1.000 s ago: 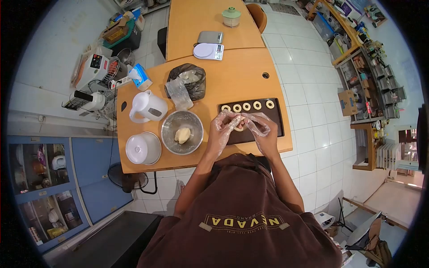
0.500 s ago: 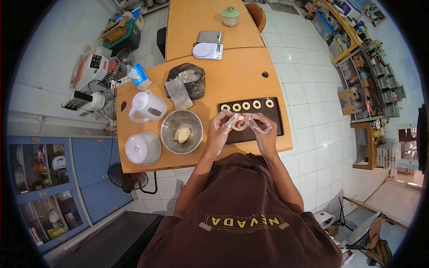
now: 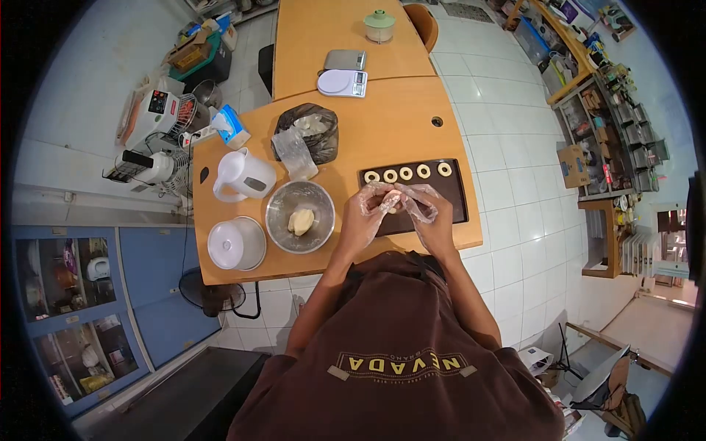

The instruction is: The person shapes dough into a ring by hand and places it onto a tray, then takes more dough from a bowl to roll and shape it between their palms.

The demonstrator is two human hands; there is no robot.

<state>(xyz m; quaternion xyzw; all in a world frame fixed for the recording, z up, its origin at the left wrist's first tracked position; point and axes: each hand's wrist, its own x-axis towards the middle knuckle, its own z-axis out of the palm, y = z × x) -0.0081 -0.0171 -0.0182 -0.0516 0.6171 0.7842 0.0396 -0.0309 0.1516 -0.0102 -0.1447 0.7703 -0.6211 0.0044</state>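
Observation:
My left hand and my right hand meet over the near part of a dark baking tray, both in clear, flour-dusted plastic gloves. Between their fingertips they pinch a small dough ring, mostly covered by the fingers. Along the tray's far side lies a row of several pale dough rings. To the left of my hands, a metal mixing bowl holds a lump of dough.
Left of the bowl stand a white electric kettle and a lidded white container. A black plastic bag sits behind it. Farther back are a white kitchen scale and a green-lidded jar. The table's right edge runs just beyond the tray.
My fingers have closed in around the dough ring, whose hole showed before and is now largely covered. Both hands have turned slightly inward. Bowl and tray stay put.

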